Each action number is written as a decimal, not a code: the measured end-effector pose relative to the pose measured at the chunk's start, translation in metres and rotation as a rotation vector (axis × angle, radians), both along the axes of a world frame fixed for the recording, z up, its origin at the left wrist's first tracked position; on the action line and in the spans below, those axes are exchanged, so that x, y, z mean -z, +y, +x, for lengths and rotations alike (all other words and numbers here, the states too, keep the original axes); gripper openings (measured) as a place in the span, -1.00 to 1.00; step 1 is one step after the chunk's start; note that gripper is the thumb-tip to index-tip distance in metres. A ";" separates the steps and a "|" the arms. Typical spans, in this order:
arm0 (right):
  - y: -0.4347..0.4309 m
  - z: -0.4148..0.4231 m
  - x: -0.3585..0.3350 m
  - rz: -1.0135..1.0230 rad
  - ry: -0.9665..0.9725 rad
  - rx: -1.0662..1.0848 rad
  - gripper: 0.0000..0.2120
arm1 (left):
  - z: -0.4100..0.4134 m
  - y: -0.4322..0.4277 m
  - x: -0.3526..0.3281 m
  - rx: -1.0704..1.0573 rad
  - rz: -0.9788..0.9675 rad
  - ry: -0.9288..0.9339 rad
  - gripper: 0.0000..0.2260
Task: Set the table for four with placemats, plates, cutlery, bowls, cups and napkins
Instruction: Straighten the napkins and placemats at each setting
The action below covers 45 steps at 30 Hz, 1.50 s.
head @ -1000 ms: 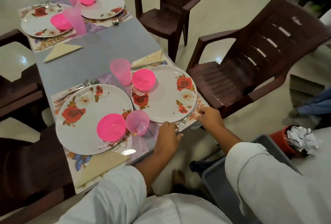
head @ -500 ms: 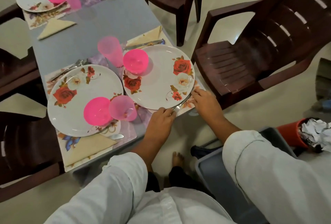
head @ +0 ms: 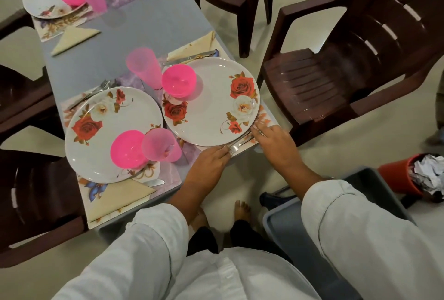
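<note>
Nearest the person, both hands are working at the near edge of the table (head: 144, 23), and the fork (head: 237, 144) they are handling is lying closer along the rim of the rose plate (head: 211, 105) than it was a second ago, so this setting looks nearly finished. The left hand (head: 207, 165) is pinching the tine end with its fingertips closed on it, while the right hand (head: 272, 142) is lying loosely open, its fingertips (head: 255, 129) pressing the handle end flat against the placemat (head: 266, 117). Just beyond, a pink bowl (head: 179, 80) is sitting on that plate, with a pink cup (head: 144, 65) beside it and a knife (head: 189, 58) on a folded napkin (head: 199, 44) behind. To the left, a second setting is looking complete, and farther off two more plates are showing their bowls and a cup.
</note>
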State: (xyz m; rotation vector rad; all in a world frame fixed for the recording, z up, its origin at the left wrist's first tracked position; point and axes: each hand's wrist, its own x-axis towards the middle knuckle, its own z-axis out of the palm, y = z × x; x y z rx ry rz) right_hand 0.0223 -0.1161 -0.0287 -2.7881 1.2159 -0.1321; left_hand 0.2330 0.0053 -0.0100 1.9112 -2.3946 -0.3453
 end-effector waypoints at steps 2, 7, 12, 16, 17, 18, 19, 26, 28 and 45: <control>-0.001 -0.001 0.002 -0.001 -0.005 -0.015 -0.49 | 0.002 0.000 -0.005 0.028 -0.018 -0.009 -0.55; -0.004 0.000 0.003 0.028 -0.010 -0.027 -0.54 | 0.009 -0.003 -0.010 0.112 -0.070 -0.034 -0.49; -0.008 0.007 -0.007 0.070 -0.026 -0.024 -0.56 | 0.009 -0.002 -0.010 0.128 -0.059 -0.085 -0.45; -0.007 0.008 -0.007 0.084 -0.012 -0.018 -0.56 | 0.008 0.003 -0.007 0.114 -0.068 -0.095 -0.46; -0.007 0.007 -0.006 0.081 -0.012 -0.013 -0.56 | 0.008 0.004 -0.007 0.113 -0.076 -0.090 -0.46; -0.006 0.006 -0.006 0.079 -0.014 -0.009 -0.56 | 0.008 0.006 -0.007 0.112 -0.085 -0.080 -0.45; -0.005 0.007 -0.007 0.076 -0.024 -0.007 -0.57 | 0.009 0.007 -0.008 0.111 -0.093 -0.069 -0.45; 0.038 0.047 -0.016 -0.027 -0.258 -0.180 -0.87 | 0.018 0.043 -0.011 0.015 -0.180 0.099 -0.62; 0.061 0.068 -0.017 -0.019 -0.277 -0.293 -0.89 | 0.032 0.069 -0.005 -0.035 -0.173 0.093 -0.68; 0.172 0.255 -0.001 0.199 0.014 -0.494 -0.68 | 0.175 0.208 0.009 -0.648 -0.120 -0.038 -0.61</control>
